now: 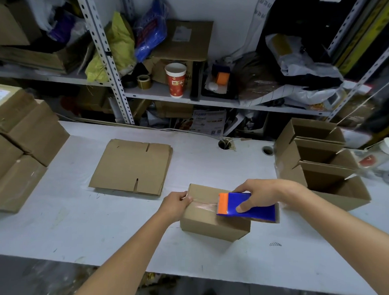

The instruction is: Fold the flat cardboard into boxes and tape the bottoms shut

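Observation:
A small folded cardboard box (204,222) lies on the white table (94,232), closed flaps facing up. Clear tape (205,206) runs along its seam from the left edge. My left hand (177,203) grips the box's left end, thumb over the tape's start. My right hand (263,193) holds a blue and orange tape dispenser (246,208) pressed on the box top, toward its right side. A stack of flat cardboard blanks (131,166) lies on the table, to the left and farther back.
Three open-topped boxes (321,163) stand in a row at the right. Closed cardboard boxes (15,147) are piled at the left edge. Metal shelves behind hold a red paper cup (176,80), tape rolls (144,81) and bags. A white bottle (385,149) lies at far right.

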